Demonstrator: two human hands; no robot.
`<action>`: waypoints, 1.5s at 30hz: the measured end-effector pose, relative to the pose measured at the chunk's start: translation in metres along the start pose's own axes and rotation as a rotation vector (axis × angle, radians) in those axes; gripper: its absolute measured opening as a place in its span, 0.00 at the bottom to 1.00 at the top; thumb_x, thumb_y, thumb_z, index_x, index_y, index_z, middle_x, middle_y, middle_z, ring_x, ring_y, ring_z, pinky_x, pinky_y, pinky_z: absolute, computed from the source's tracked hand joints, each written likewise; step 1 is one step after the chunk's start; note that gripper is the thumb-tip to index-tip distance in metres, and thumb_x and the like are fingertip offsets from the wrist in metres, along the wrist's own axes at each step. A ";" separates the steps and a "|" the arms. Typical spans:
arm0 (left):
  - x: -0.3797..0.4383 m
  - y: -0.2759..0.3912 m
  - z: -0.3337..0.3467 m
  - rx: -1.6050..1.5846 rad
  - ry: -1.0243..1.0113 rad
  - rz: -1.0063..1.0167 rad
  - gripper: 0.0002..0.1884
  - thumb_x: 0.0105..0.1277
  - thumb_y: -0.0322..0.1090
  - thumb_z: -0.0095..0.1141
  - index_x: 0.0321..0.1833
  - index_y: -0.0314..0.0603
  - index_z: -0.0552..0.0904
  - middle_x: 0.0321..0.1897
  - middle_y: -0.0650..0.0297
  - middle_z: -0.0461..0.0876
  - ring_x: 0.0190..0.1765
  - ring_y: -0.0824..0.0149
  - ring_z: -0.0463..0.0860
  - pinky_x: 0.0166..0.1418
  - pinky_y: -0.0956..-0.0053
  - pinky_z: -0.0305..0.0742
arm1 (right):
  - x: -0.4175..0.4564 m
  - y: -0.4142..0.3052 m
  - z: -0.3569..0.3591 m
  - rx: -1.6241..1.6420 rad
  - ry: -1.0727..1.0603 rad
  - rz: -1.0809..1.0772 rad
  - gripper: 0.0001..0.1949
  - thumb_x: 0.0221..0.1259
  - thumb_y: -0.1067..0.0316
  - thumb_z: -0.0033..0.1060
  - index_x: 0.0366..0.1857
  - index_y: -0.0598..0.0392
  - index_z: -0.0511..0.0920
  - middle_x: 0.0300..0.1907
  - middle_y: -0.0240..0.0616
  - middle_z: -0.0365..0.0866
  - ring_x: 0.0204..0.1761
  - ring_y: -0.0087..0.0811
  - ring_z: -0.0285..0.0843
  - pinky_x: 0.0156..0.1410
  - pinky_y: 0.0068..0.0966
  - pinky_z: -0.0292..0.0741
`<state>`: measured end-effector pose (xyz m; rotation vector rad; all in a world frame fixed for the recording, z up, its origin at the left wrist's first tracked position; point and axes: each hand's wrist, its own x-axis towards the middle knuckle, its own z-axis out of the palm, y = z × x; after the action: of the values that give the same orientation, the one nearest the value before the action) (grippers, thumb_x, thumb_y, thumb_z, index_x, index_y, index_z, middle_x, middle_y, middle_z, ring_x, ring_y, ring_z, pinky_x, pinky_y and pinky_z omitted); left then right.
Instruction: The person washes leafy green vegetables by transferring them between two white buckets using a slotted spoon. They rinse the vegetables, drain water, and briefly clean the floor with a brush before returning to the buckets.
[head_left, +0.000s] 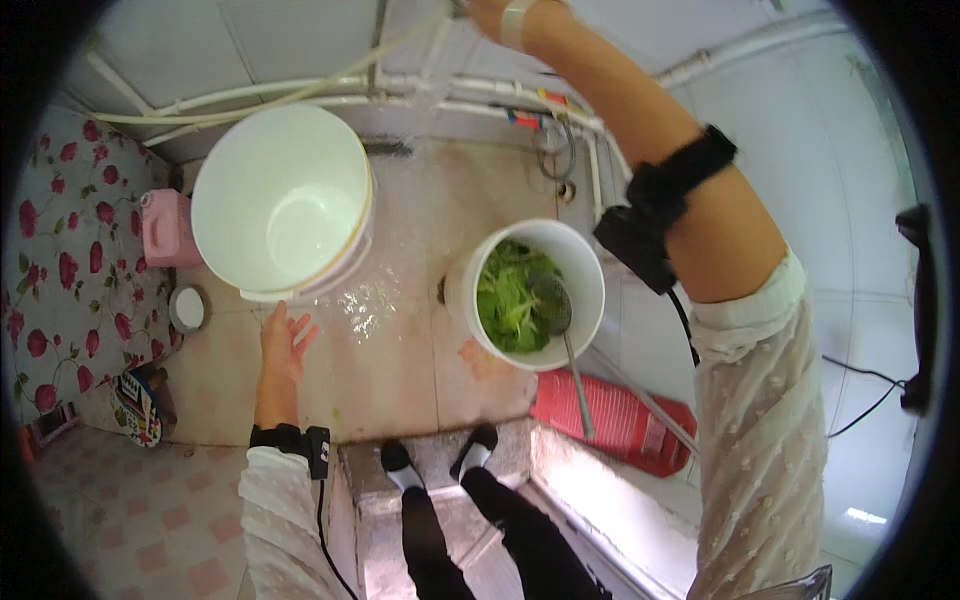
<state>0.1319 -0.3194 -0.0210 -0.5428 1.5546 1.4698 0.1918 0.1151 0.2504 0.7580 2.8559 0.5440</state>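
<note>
My left hand (286, 341) has its fingers apart just below the rim of a large white plastic bucket (259, 195). Whether a fingertip touches the rim is unclear. The bucket tilts towards me, and its inside looks bare. At the top edge, my right hand (504, 19) is cut off by the frame beside a pale hose (352, 69); its grip is hidden. A blurred stream of water (429, 94) falls near it. Below my right forearm, a smaller white bucket (592, 289) holds green leafy vegetables (514, 300) and a metal skimmer (553, 304), its handle leaning over the rim.
White pipes (480, 86) run along the tiled wall. A pink jerrycan (166, 229) and a small round bowl (189, 309) stand left, beside a floral sheet (90, 247). A red plastic washboard (622, 424) lies right of my feet, at a step edge (427, 442). The floor (375, 300) is wet.
</note>
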 end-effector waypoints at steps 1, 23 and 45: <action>-0.005 -0.004 -0.006 0.022 0.013 0.016 0.32 0.71 0.50 0.56 0.69 0.36 0.63 0.64 0.46 0.63 0.57 0.55 0.77 0.59 0.60 0.82 | -0.016 -0.036 -0.011 0.520 0.093 0.095 0.14 0.59 0.69 0.49 0.43 0.60 0.84 0.46 0.56 0.84 0.51 0.52 0.82 0.57 0.42 0.76; -0.102 -0.244 0.154 0.498 -0.611 -0.235 0.23 0.70 0.45 0.59 0.62 0.42 0.70 0.46 0.58 0.82 0.45 0.64 0.83 0.48 0.68 0.80 | -0.513 -0.095 0.307 2.025 -0.477 1.535 0.20 0.67 0.61 0.60 0.54 0.69 0.74 0.49 0.47 0.82 0.51 0.35 0.81 0.57 0.29 0.79; -0.231 -0.340 -0.050 0.304 -0.297 -0.323 0.13 0.74 0.39 0.54 0.54 0.39 0.78 0.39 0.58 0.85 0.40 0.67 0.85 0.46 0.73 0.81 | -0.248 -0.148 0.263 2.037 -0.806 1.016 0.32 0.67 0.37 0.49 0.56 0.61 0.77 0.42 0.49 0.85 0.41 0.35 0.84 0.44 0.33 0.79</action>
<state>0.5080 -0.4933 -0.0228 -0.3567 1.3487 0.9963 0.3971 -0.0483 -0.0391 1.7433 1.0934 -2.2378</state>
